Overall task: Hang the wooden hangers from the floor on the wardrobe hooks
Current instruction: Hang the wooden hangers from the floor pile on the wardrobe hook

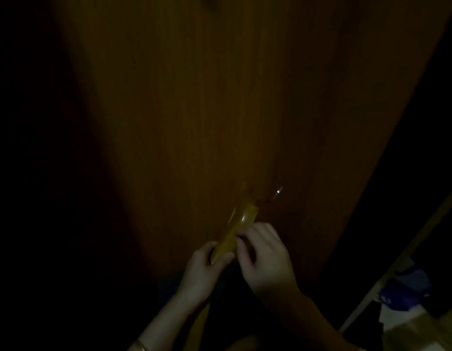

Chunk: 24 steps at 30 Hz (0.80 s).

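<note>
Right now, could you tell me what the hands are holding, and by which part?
Both hands grip one wooden hanger by one of its arms: left hand lower, right hand beside it.

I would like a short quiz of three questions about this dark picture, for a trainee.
1. True or false: both hands hold the wooden hanger.
2. What surface fills the view behind it? A) wooden wardrobe panel B) mirror C) curtain
3. On which wrist is a bangle visible?

Key
1. True: the left hand and right hand grip it.
2. A, the wardrobe panel.
3. The left; the bangle shows at the bottom edge.
</note>
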Each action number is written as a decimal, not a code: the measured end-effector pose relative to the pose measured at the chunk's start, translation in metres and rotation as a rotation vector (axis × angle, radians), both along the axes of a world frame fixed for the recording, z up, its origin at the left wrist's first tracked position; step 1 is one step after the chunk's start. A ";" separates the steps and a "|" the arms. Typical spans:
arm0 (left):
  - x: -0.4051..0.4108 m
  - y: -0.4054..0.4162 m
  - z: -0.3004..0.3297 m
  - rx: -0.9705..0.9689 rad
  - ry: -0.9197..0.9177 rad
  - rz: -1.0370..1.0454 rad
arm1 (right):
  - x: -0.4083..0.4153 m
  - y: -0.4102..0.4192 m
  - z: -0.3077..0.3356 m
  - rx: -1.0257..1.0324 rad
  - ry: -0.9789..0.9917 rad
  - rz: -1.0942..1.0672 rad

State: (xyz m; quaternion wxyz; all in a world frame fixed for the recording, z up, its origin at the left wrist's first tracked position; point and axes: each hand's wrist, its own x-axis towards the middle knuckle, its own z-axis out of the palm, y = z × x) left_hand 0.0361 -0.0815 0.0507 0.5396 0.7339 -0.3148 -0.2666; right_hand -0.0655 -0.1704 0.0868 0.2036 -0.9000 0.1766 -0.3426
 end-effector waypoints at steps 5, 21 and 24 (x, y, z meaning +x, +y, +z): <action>-0.056 0.005 0.095 -0.139 0.065 0.082 | -0.024 0.020 0.091 0.523 -0.005 -0.063; -0.032 0.031 0.346 -0.276 -0.808 0.113 | -0.025 -0.007 0.350 0.579 -0.053 0.357; -0.004 0.051 0.386 -0.279 -1.058 0.415 | -0.029 -0.016 0.386 0.586 -0.052 0.503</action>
